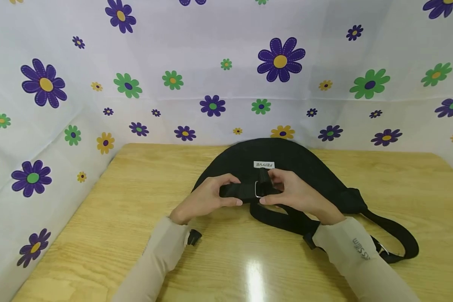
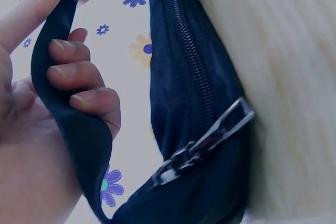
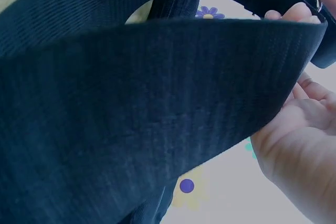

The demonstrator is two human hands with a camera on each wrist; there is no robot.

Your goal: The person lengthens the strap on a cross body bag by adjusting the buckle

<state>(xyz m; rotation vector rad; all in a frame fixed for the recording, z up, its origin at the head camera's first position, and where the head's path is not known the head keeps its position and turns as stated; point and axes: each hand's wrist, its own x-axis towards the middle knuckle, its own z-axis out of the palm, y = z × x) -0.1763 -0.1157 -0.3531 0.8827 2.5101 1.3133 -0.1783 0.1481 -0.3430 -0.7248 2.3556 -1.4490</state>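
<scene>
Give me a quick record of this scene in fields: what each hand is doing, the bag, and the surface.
left hand: grips the black strap, fingers curled round it
right hand: pinches the strap at its metal slider buckle
bag: black sling bag, lying flat, white label up
zipper pull: metal, seen in the left wrist view
surface: wooden table
backdrop: flowered cloth

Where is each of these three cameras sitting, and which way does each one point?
Head: worn on the head, looks forward and down at the wooden table; left hand, right hand, both sleeves show.
Left wrist: close on curled fingers gripping the strap, beside the bag and its zipper.
Right wrist: mostly strap, palm at the edge.
All three share the black strap.
</scene>
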